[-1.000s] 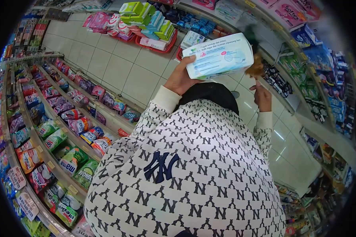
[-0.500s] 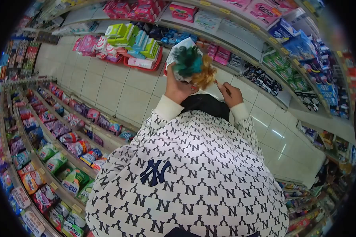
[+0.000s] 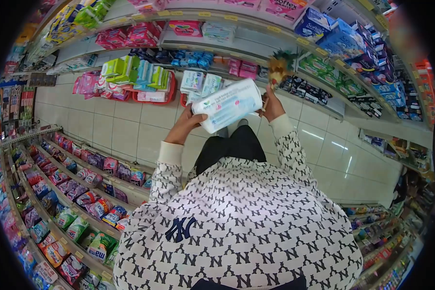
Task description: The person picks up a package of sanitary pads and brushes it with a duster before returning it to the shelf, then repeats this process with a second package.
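Observation:
My left hand (image 3: pixel 184 124) is closed round one end of a white and pale blue pack of sanitary pads (image 3: pixel 229 106), its thumb on the printed side. The pack is raised in front of my body, above the floor. My right hand (image 3: pixel 274 104) grips the stick of a feather duster (image 3: pixel 278 70) at the pack's other end. Its brown and green feathers point up and away, toward the shelves. Behind the held pack, more white packs (image 3: pixel 193 80) stand in a red basket that is partly hidden.
Another red basket (image 3: pixel 171 93), heaped with green, blue and white packs, sits on the tiled floor (image 3: pixel 150 137). Beyond it run shelves (image 3: pixel 270 36) of pink, blue and green packs. Tiered shelves of bagged goods (image 3: pixel 77 227) curve along my left.
The duster's feathers have moved off the pack to the right and away. The pack now lies sideways with its printed face showing, and my hands are farther apart.

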`<state>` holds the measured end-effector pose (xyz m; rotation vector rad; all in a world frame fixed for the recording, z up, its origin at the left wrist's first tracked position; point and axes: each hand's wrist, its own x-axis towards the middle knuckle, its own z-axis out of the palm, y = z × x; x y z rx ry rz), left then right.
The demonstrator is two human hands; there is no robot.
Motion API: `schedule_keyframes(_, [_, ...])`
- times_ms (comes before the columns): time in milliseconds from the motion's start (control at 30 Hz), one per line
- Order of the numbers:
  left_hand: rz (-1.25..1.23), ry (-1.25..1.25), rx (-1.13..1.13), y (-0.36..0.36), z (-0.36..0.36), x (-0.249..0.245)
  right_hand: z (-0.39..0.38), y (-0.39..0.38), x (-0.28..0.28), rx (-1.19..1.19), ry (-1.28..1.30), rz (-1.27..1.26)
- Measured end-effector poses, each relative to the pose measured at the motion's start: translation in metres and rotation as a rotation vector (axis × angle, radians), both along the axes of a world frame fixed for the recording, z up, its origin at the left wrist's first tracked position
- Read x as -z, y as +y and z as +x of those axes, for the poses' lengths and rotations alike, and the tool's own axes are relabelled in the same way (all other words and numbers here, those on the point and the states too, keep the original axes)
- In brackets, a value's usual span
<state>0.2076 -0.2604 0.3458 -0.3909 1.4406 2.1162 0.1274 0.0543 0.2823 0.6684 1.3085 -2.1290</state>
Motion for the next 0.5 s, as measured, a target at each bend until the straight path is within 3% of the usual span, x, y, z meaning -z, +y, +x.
schedule_keyframes(33, [-0.049, 0.048, 0.043, 0.003, -0.005, 0.004, -0.009, 0.016, 0.011, -0.206, -0.03, -0.051])
schedule_keyframes(133, [-0.142, 0.065, 0.055, 0.03, -0.036, 0.017, -0.023, 0.026, 0.027, -0.352, -0.153, 0.162])
schedule_keyframes(167, [-0.176, 0.029, 0.016, 0.04, -0.04, 0.025, -0.02, 0.015, 0.02, -0.098, -0.12, 0.042])
schedule_keyframes(233, [-0.3, 0.096, -0.012, 0.045, -0.047, 0.05, -0.016, 0.018, 0.061, -0.096, -0.093, -0.035])
schedule_keyframes(333, [-0.278, 0.136, -0.248, 0.059, -0.059, 0.107, -0.009, 0.01, 0.098, 0.136, 0.014, -0.244])
schedule_keyframes(367, [0.249, 0.141, -0.393, 0.055, -0.055, 0.134, -0.005, 0.006, 0.105, 0.176, 0.039, -0.261])
schedule_keyframes(467, [0.146, -0.005, -0.697, 0.057, -0.056, 0.183, 0.01, -0.001, 0.15, 0.259, -0.015, -0.292])
schedule_keyframes(500, [-0.012, -0.125, -0.667, 0.058, -0.054, 0.208, 0.009, -0.004, 0.165, 0.298, -0.085, -0.277])
